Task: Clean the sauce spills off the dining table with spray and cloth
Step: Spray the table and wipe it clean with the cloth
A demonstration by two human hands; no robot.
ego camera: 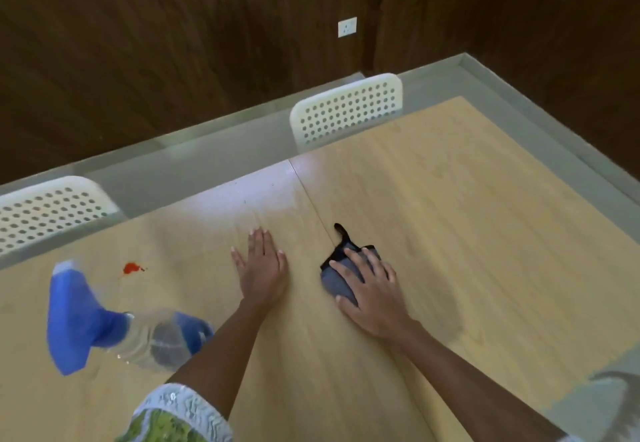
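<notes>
- I saw my right hand (369, 284) lying palm-down on the grey cloth (337, 280), fingers spread and nearly straight, pressing it to the table rather than clenching it.
- The cloth sat folded under that hand, its dark trimmed edge and a thin black loop (341, 232) sticking out past my fingertips, just to the right of the seam in the tabletop.
- My left hand (261, 266) was released, flat on the bare wood with fingers together, holding nothing, just left of the seam and near the cloth.
- The spray bottle (114, 324) stood on the table to the left of my left forearm, blue trigger head up, clear body below; it was blurred in my view.
- A small red sauce spill (131, 268) lay on the table beyond the bottle, well apart from the cloth.
- The light wooden dining table (467, 216) carried a pale glare near its far edge.
- Two white perforated chairs (346, 110) stood at the far side, in front of a dark wood-panelled wall (173, 43) with a white socket (347, 27).
</notes>
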